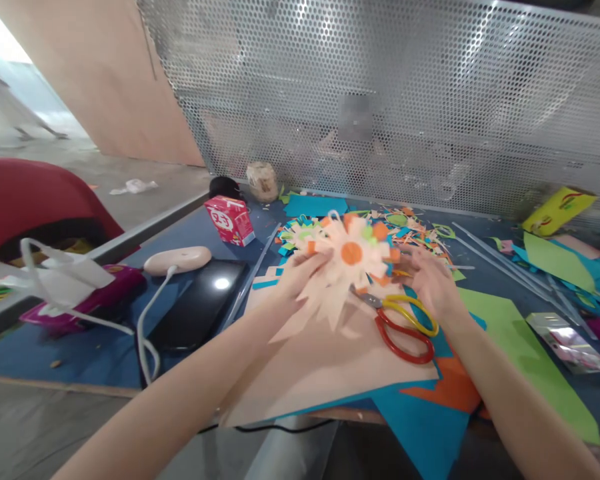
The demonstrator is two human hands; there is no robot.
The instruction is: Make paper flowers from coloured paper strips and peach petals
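A layered paper flower (364, 261) in pale peach, with an orange round centre and orange and green tabs, is raised above the table. Pointed paper tails hang from its lower side. My left hand (305, 270) pinches the flower at its left edge. Close to the flower's right edge is my right hand (430, 277), fingers loosely bent and apart; blur hides whether the fingertips touch it. Below the hands, scissors (405, 351) with one red and one yellow handle loop lie on a peach paper sheet (300, 373). Another fringed paper flower (303, 230) rests behind my left hand.
Paper scraps (425, 230) cover the back of the table before a perforated metal screen (290, 93). On the left are a phone (200, 303), a cabled pink device (177, 260) and a red box (230, 220). Green sheets (530, 360) and a yellow box (560, 210) lie right.
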